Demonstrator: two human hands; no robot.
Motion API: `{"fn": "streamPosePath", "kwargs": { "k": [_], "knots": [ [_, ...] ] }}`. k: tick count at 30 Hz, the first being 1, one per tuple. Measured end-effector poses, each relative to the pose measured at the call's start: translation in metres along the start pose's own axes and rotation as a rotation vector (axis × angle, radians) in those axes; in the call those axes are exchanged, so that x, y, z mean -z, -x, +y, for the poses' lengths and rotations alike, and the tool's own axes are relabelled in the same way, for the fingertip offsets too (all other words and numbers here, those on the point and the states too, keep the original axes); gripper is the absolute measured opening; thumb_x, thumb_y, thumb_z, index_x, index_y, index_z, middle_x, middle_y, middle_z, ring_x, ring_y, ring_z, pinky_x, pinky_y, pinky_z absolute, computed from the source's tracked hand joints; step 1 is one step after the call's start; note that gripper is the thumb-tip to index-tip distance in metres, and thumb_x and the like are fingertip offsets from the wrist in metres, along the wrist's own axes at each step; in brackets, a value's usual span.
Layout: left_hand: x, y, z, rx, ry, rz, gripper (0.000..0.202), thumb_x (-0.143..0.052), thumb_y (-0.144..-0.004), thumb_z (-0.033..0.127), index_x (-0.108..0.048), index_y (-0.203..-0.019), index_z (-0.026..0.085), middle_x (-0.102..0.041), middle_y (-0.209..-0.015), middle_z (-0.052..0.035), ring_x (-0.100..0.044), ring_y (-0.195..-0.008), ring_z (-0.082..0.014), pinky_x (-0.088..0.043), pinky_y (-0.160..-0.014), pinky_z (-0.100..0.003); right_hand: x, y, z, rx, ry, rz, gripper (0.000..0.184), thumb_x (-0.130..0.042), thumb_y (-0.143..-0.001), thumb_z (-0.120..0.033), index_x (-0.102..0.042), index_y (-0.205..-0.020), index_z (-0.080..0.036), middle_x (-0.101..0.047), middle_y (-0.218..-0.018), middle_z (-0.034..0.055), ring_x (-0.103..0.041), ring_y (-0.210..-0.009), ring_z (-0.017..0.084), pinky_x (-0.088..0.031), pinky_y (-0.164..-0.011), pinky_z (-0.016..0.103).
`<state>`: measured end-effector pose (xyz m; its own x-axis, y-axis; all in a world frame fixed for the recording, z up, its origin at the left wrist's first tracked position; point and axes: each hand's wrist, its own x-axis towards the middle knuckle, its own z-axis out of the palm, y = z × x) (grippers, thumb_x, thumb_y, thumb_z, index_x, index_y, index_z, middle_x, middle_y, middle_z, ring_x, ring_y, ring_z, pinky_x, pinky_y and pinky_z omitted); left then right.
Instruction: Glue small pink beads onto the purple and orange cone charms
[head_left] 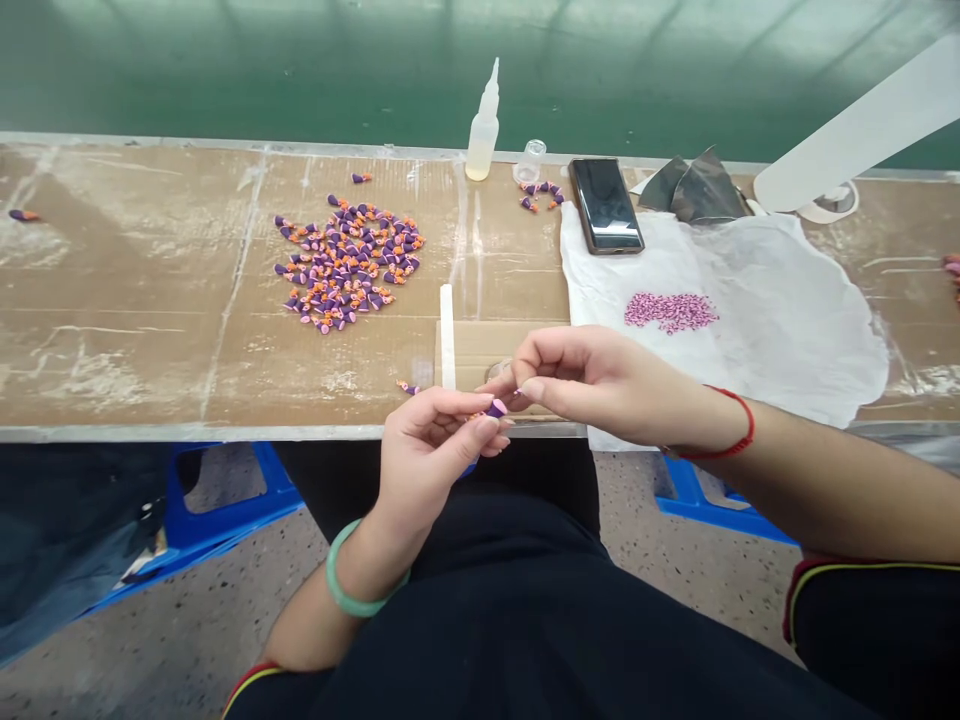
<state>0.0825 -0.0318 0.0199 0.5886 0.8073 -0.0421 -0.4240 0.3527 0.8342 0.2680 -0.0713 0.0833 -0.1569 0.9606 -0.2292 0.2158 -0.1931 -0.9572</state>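
Between the thumb and fingers of my left hand is a small purple figurine, its pink end facing up and right. Close beside it, my right hand pinches a tiny pink piece at its fingertips. A loose heap of similar purple, pink and orange figurines lies on the left of the table. Many tiny pink pieces are spread on a white cloth at the right. One more figurine rests near the table's front edge, left of my hands.
A white strip and a cardboard piece lie just beyond my hands. Farther back stand a dropper bottle and a clear cap. A phone lies on the cloth's edge, near a tape roll. Blue stools flank me.
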Motion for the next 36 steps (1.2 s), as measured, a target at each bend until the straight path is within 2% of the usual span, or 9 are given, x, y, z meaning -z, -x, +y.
{"fn": "streamPosePath", "kwargs": {
  "k": [4, 12, 21, 27, 32, 36],
  "knots": [
    [-0.003, 0.001, 0.000, -0.013, 0.019, -0.017, 0.011, -0.083, -0.079, 0.021, -0.080, -0.088, 0.026, -0.080, -0.078, 0.0021, -0.075, -0.063, -0.0098, -0.062, -0.060, -0.012, -0.006, 0.005, -0.002, 0.004, -0.037, -0.010, 0.012, -0.057, -0.087, -0.021, -0.052, -0.076, -0.020, -0.068, -0.080, 0.0020, -0.063, -0.074, 0.012, -0.051, -0.064, 0.023],
    [-0.004, 0.003, 0.001, -0.055, -0.011, -0.019, 0.011, -0.082, -0.080, 0.021, -0.080, -0.089, 0.027, -0.080, -0.080, 0.0026, -0.075, -0.063, -0.0094, -0.062, -0.062, -0.013, -0.010, 0.008, -0.008, 0.119, 0.149, 0.045, 0.012, -0.055, -0.086, -0.016, -0.054, -0.074, -0.019, -0.065, -0.069, -0.0033, -0.050, -0.055, 0.006, -0.036, -0.048, 0.018],
    [-0.007, 0.003, 0.000, -0.098, -0.068, 0.019, 0.010, -0.084, -0.078, 0.022, -0.080, -0.086, 0.025, -0.080, -0.079, 0.0005, -0.074, -0.062, -0.0109, -0.063, -0.062, -0.016, -0.010, 0.010, -0.006, 0.215, 0.280, 0.081, 0.012, -0.055, -0.087, -0.018, -0.057, -0.076, -0.019, -0.068, -0.074, -0.0012, -0.059, -0.064, 0.009, -0.045, -0.057, 0.019],
    [-0.006, 0.003, -0.002, -0.115, -0.122, 0.049, 0.010, -0.086, -0.076, 0.025, -0.080, -0.084, 0.023, -0.079, -0.076, -0.0014, -0.072, -0.058, -0.0126, -0.062, -0.057, -0.020, -0.012, 0.011, -0.007, 0.216, 0.283, 0.067, 0.011, -0.054, -0.087, -0.016, -0.055, -0.076, -0.019, -0.073, -0.080, 0.0005, -0.066, -0.070, 0.010, -0.049, -0.062, 0.020],
    [-0.006, 0.004, 0.000, -0.076, -0.112, 0.055, 0.010, -0.086, -0.075, 0.026, -0.080, -0.083, 0.024, -0.079, -0.074, -0.0002, -0.072, -0.057, -0.0126, -0.062, -0.058, -0.021, -0.014, 0.011, -0.006, 0.275, 0.323, 0.070, 0.012, -0.053, -0.086, -0.013, -0.053, -0.076, -0.020, -0.072, -0.078, 0.0003, -0.063, -0.067, 0.009, -0.047, -0.061, 0.019],
    [-0.007, 0.003, 0.002, -0.097, -0.115, 0.046, 0.010, -0.086, -0.075, 0.027, -0.080, -0.082, 0.024, -0.078, -0.072, -0.0001, -0.071, -0.057, -0.0123, -0.062, -0.057, -0.021, -0.015, 0.012, -0.006, 0.365, 0.401, 0.102, 0.014, -0.051, -0.086, -0.010, -0.052, -0.075, -0.020, -0.070, -0.073, -0.0018, -0.059, -0.062, 0.007, -0.044, -0.057, 0.017]
  ]
}}
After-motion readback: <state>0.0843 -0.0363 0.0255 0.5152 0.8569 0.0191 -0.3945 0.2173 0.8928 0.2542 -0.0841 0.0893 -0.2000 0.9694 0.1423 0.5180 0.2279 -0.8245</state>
